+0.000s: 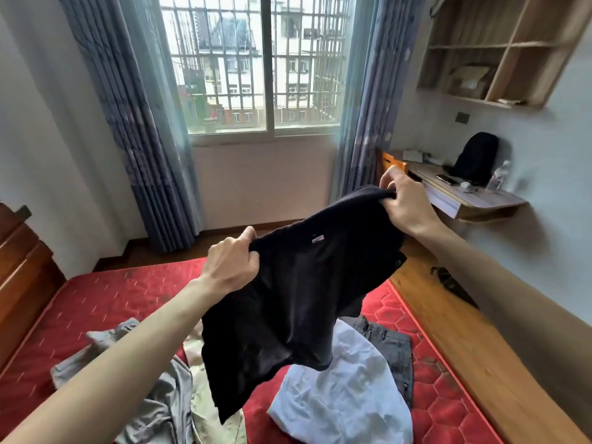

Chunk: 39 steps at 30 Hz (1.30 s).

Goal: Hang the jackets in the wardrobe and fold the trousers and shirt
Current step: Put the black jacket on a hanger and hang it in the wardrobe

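- Fingers of my left hand (231, 264) and right hand (406, 200) clamp the soft black fabric garment (294, 290), held above the red quilted hexagon-stitched mattress (96, 299).
- Small pale label (317, 240) on it, unreadable.

Place: it was a home bedroom.
Evidence: a red mattress (105, 293) lay below a curtained window (256, 65), with a wall desk (464, 197) and shelves (499, 49).

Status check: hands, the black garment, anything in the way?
Both hands, left and right, grip black garment, held above bed. Nothing blocking.
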### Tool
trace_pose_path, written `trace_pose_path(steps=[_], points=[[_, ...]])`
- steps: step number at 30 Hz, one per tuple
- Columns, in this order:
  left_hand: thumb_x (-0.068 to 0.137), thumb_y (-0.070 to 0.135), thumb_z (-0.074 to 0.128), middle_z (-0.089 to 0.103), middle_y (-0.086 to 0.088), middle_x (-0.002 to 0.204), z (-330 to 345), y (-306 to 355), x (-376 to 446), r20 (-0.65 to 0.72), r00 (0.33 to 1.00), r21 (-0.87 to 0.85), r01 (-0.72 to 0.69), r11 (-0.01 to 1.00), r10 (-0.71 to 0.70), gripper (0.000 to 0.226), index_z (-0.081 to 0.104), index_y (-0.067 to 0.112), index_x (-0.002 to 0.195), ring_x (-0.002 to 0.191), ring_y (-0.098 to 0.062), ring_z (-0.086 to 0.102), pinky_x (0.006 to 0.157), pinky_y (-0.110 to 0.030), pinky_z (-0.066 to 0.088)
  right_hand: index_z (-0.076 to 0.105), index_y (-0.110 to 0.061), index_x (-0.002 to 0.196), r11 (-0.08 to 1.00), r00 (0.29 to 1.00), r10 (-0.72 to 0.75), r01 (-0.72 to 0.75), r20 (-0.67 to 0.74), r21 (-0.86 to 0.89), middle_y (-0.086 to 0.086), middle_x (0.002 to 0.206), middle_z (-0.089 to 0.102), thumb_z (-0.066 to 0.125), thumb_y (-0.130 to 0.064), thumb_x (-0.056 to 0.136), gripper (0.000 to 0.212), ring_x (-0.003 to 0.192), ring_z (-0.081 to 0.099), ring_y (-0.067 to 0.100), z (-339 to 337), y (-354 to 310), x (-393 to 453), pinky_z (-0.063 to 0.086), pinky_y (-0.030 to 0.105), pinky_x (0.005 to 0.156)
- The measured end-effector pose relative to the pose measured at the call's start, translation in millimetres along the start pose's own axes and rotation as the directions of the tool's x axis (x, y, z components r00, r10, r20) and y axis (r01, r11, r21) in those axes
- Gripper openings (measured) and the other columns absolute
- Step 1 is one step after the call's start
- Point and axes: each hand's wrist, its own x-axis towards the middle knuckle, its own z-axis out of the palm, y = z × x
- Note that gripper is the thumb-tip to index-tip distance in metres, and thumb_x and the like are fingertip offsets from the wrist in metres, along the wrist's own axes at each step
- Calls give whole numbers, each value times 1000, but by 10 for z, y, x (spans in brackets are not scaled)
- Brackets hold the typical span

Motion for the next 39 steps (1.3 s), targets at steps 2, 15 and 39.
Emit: trace_pose_path(steps=[2, 15, 39], points=[[95, 38, 55, 69, -2, 77, -9, 49, -13, -63, 981, -23, -187, 982, 185, 32, 46, 20, 120, 68, -35, 67, 68, -44, 54, 56, -15, 103, 1000, 999, 15, -15, 34, -6, 4, 85, 67, 62, -3, 96, 15, 77, 64, 14, -98, 54, 37, 46, 22, 60], [108, 52, 28, 66, 7, 89, -111, 79, 145, -48, 888, 235, -434, 870, 457, 43, 61, 24, 106, 70, -26, 68, 53, -38, 51, 70, -34, 103, 987, 750, 117, -159, 651, 6, 0, 95, 79, 90, -37, 79, 31, 86, 77, 20, -549, 434, -508, 62, 35, 76], [96, 57, 60, 63, -2, 75, 126, 2021, -647, 155, 516, -343, -772, 536, 842, 36, 45, 25, 91, 77, -37, 67, 60, -40, 45, 61, -17, 83, 796, 913, 408, -362, -11, -485, -6, 66, 59, 77, -24, 93, 20, 63, 56, 14, -2280, 359, -3661, 47, 41, 68]])
